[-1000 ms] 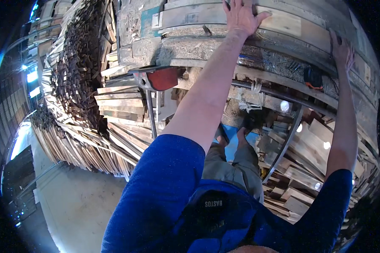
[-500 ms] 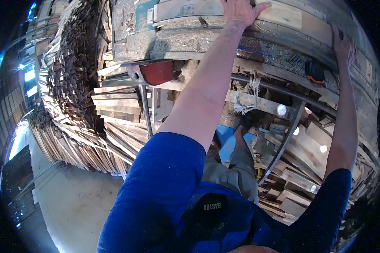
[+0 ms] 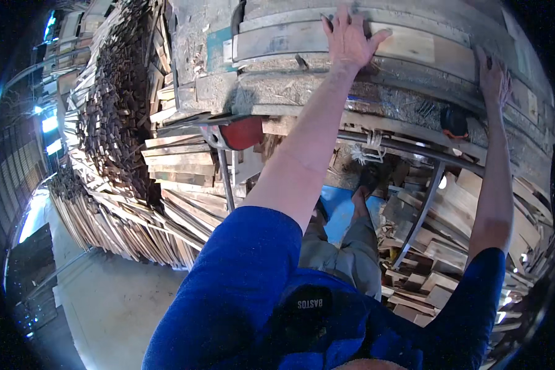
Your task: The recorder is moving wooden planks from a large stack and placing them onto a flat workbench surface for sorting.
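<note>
A long, pale wooden board (image 3: 290,46) lies along a sawdust-covered workbench (image 3: 271,89). My left hand (image 3: 351,43) rests on it palm down, fingers spread and thumb out to the right. Farther right, my right hand (image 3: 493,80) reaches across the boards with its fingers stretched out, and nothing shows in its grasp. Between my arms, near the bench's front edge, sits a small black object with an orange edge (image 3: 455,122); its kind is unclear. A short dark scrap (image 3: 301,61) lies beside the board, left of my left arm.
A red metal part (image 3: 242,134) juts from the bench front. Below runs a metal bar (image 3: 413,149) with pale rope (image 3: 369,148) tied on. Wood offcuts (image 3: 444,259) fill the lower right. Tall stacks of slats (image 3: 114,111) stand left, beside concrete floor (image 3: 117,302).
The view has shifted slightly, so the bench sits a little higher and the stacks farther right. My left fingers now show fully, spread on the board. Both hands stay on the boards.
</note>
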Demonstrator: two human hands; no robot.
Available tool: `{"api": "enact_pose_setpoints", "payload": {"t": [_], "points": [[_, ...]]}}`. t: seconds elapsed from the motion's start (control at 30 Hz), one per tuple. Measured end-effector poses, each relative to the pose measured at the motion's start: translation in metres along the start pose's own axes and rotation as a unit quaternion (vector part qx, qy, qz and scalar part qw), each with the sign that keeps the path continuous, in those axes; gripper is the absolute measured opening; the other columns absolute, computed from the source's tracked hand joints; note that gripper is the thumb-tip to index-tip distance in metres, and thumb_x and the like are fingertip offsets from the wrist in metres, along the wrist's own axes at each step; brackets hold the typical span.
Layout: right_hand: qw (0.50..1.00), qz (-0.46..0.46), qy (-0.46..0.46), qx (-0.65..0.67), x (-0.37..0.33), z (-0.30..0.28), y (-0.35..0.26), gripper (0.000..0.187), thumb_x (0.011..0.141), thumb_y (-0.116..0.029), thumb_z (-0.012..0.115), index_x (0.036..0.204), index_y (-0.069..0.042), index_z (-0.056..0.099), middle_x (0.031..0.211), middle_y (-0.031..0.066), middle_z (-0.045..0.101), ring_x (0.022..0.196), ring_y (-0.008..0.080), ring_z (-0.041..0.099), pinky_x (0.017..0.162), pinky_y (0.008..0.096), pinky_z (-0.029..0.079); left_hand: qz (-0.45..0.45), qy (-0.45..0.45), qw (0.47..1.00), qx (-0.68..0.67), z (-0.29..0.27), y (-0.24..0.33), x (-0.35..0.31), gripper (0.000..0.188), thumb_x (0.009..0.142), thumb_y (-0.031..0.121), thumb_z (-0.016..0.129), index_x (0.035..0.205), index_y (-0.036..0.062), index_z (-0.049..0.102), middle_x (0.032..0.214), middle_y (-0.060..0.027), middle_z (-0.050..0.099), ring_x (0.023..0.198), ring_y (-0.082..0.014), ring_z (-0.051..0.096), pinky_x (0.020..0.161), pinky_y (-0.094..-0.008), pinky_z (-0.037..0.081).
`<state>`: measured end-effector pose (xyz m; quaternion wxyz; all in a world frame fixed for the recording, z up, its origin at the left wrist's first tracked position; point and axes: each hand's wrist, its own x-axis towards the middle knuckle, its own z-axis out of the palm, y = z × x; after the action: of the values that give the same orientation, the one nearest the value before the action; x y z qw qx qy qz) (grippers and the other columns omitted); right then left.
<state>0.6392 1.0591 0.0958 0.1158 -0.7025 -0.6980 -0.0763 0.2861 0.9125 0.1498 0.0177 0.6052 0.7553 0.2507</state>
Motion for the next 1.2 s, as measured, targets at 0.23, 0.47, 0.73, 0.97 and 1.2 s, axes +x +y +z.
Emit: {"api": "enact_pose_setpoints", "payload": {"t": [0.23, 0.47, 0.73, 0.97, 1.2], "points": [[0.999, 0.038, -0.027, -0.02, 0.009, -0.005, -0.006, 0.086, 0.089, -0.079, 0.04, 0.144, -0.015, 0.054, 0.153, 0.0158, 0.044, 0.144, 0.0318, 0.037, 0.121, 0.0458, 0.017, 0.002, 0.01, 0.999, -0.032, 0.013, -0.007, 0.01, 0.078, 0.085, 0.066, 0.064, 0.135, 0.0058, 0.055, 0.154, -0.0233, 0.032, 0.14, -0.0385, 0.035, 0.12, -0.0599, 0.012], [0.994, 0.025, -0.108, -0.019, 0.019, 0.012, -0.017, 0.074, 0.089, -0.073, 0.05, 0.136, -0.017, 0.062, 0.15, 0.0126, 0.048, 0.142, 0.0288, 0.04, 0.119, 0.0416, 0.023, -0.085, 0.045, 0.974, -0.205, -0.031, -0.049, 0.028, 0.063, 0.081, 0.048, 0.074, 0.125, 0.0049, 0.061, 0.141, -0.0233, 0.047, 0.13, -0.0386, 0.046, 0.112, -0.0509, 0.034], [0.995, 0.022, -0.082, 0.045, 0.011, 0.0, -0.055, 0.064, 0.091, -0.062, 0.058, 0.128, -0.009, 0.065, 0.137, 0.0161, 0.059, 0.129, 0.0362, 0.051, 0.11, 0.047, 0.036, -0.527, 0.034, 0.836, 0.147, -0.128, -0.272, -0.03, 0.073, 0.089, 0.06, 0.061, 0.141, 0.0097, 0.053, 0.152, -0.0224, 0.038, 0.135, -0.0448, 0.042, 0.103, -0.0599, 0.042], [0.974, 0.112, -0.19, 0.041, 0.005, -0.057, -0.056, 0.056, 0.089, -0.055, 0.064, 0.123, -0.01, 0.066, 0.144, 0.0195, 0.052, 0.137, 0.0395, 0.043, 0.114, 0.0483, 0.033, -0.518, 0.06, 0.844, -0.123, -0.156, -0.268, -0.024, 0.039, 0.073, 0.025, 0.085, 0.088, -0.0069, 0.068, 0.087, -0.0166, 0.072, 0.072, -0.0223, 0.068, 0.066, -0.0403, 0.054], [0.996, 0.016, -0.046, 0.077, -0.008, -0.065, -0.059, 0.05, 0.087, -0.05, 0.066, 0.105, -0.003, 0.068, 0.113, 0.0164, 0.062, 0.115, 0.0366, 0.054, 0.107, 0.0482, 0.034, -0.55, -0.199, 0.731, -0.352, -0.254, -0.32, -0.034, 0.014, 0.082, 0.006, 0.073, 0.093, -0.0028, 0.07, 0.081, -0.0103, 0.069, 0.064, -0.018, 0.066, 0.059, -0.0267, 0.056]]}}
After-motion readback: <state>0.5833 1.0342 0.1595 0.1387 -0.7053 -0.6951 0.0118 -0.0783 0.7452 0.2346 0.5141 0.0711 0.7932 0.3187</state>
